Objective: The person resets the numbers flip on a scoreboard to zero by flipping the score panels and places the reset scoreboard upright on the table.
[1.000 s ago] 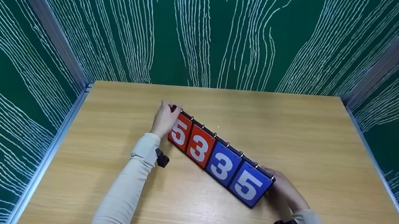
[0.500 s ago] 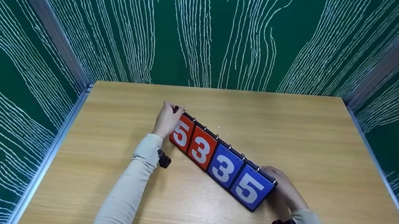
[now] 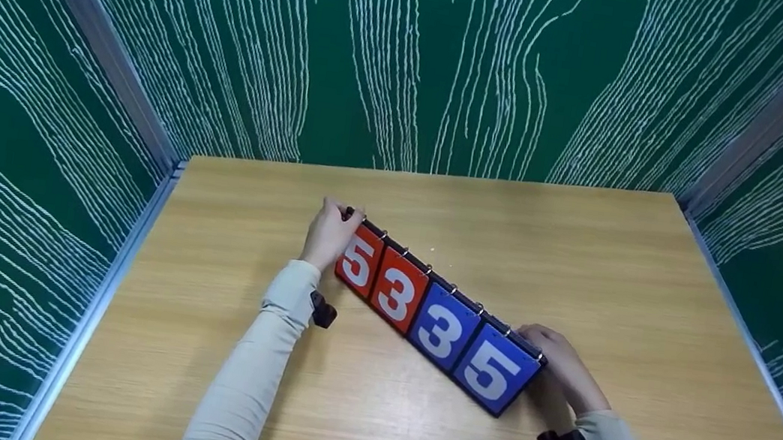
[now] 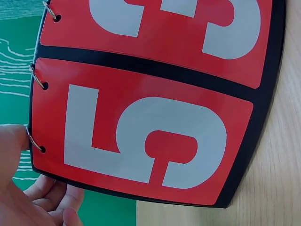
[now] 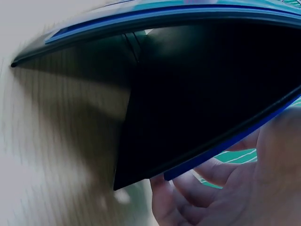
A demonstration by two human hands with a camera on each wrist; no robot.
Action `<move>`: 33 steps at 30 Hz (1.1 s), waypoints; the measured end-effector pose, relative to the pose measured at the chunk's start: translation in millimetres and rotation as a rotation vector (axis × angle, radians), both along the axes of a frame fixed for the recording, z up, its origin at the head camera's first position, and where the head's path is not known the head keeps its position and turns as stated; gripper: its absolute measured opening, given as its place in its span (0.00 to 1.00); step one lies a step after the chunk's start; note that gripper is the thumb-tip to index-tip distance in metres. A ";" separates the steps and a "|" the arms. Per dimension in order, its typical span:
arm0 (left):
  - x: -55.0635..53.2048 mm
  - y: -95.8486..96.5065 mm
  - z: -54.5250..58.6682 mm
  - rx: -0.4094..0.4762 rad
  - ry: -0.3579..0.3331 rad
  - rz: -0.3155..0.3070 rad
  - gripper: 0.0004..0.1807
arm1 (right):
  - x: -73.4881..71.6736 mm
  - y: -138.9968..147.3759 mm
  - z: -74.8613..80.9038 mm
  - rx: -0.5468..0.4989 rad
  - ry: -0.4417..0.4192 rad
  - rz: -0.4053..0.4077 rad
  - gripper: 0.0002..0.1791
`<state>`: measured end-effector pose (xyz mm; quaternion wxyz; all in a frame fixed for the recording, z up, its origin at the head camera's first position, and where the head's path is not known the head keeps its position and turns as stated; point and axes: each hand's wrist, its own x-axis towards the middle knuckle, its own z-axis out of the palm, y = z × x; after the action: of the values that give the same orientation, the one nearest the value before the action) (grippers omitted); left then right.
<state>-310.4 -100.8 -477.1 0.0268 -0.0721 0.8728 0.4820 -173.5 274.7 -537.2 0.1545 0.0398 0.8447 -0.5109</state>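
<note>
A flip scoreboard (image 3: 420, 292) stands slantwise on the table, its black boards spread like a tent. Its front shows red cards (image 4: 146, 136) reading 5 and 3, then blue cards (image 3: 489, 369) reading 3 and 5, hung on metal rings. My left hand (image 3: 330, 235) grips the far left top corner, the thumb near the outer ring and the fingers (image 4: 54, 193) curled behind. At the near right end, my right hand (image 3: 560, 362) holds the rear board (image 5: 188, 117); its fingers (image 5: 162, 200) bend to that board's lower edge. Part of this hand is hidden behind the scoreboard.
The wooden table (image 3: 230, 350) ends at the back against a green wall (image 3: 442, 68) with white wavy lines. Grey posts (image 3: 105, 38) and rails frame the left and right sides. A small black device sits on each wrist.
The scoreboard and both hands have shifted slightly right in the head view, and the view itself has shifted a little too. Both hands keep their holds, and the numbers stay the same.
</note>
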 end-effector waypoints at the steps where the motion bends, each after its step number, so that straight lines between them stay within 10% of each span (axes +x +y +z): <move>1: 0.0 -0.3 0.0 0.000 0.000 0.000 0.22 | -0.3 -0.5 0.6 0.001 -0.004 -0.003 0.25; 9: -0.2 0.7 -0.5 -0.004 -0.010 0.012 0.22 | -2.4 -0.8 4.0 0.021 -0.013 -0.023 0.25; 19: 1.9 0.8 0.0 -0.020 -0.009 0.005 0.21 | -9.0 -1.2 14.7 0.046 0.138 -0.278 0.18; 26: 2.3 0.7 2.6 -0.013 -0.039 -0.001 0.22 | -3.9 6.3 38.1 -0.158 0.161 -0.474 0.27; 33: 1.1 -0.6 2.9 -0.025 -0.054 0.004 0.23 | 5.4 3.8 74.6 -0.340 0.225 -0.647 0.13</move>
<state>-309.4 -101.3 -474.1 0.0486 -0.0869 0.8775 0.4692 -168.1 278.4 -462.6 -0.1043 0.2219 0.7034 -0.6672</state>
